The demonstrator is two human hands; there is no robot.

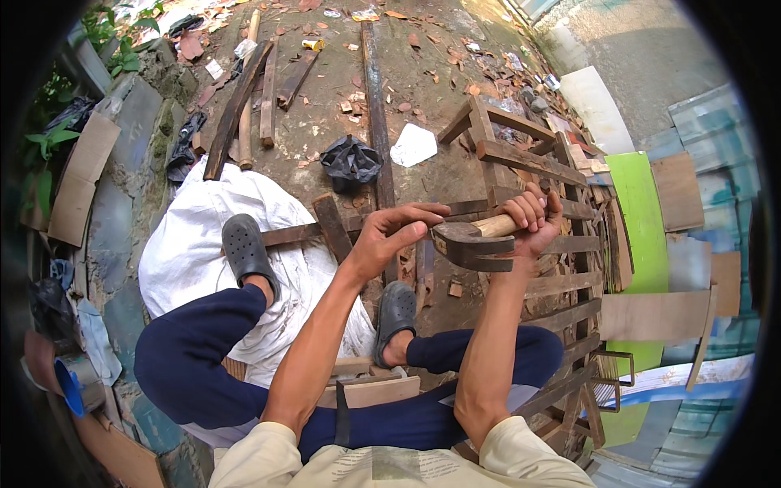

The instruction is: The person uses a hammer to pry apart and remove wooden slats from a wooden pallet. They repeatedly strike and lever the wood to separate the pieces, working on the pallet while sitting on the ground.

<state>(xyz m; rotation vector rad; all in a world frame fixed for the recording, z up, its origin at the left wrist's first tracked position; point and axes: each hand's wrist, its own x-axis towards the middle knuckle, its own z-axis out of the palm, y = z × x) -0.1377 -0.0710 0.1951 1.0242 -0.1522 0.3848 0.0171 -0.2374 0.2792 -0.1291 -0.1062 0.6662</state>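
A claw hammer (470,249) with a dark metal head and a pale wooden handle is held up before my lap. My right hand (533,221) is wrapped round its handle, with the claw pointing right. Beside the hammer head is my left hand (381,241), its index finger and thumb stretched out and apart. The fingertips reach the head's left end; whether they touch it I cannot tell. Below lies a wooden frame, its beam (293,234) running across the ground and a short upright block (332,226) standing at it.
A white sack (195,236) lies under my left foot. At right stands a slatted wooden frame (569,285) beside a green panel (639,211). Loose planks (237,114), a long dark beam (376,106) and a black plastic bag (351,161) lie ahead on littered ground.
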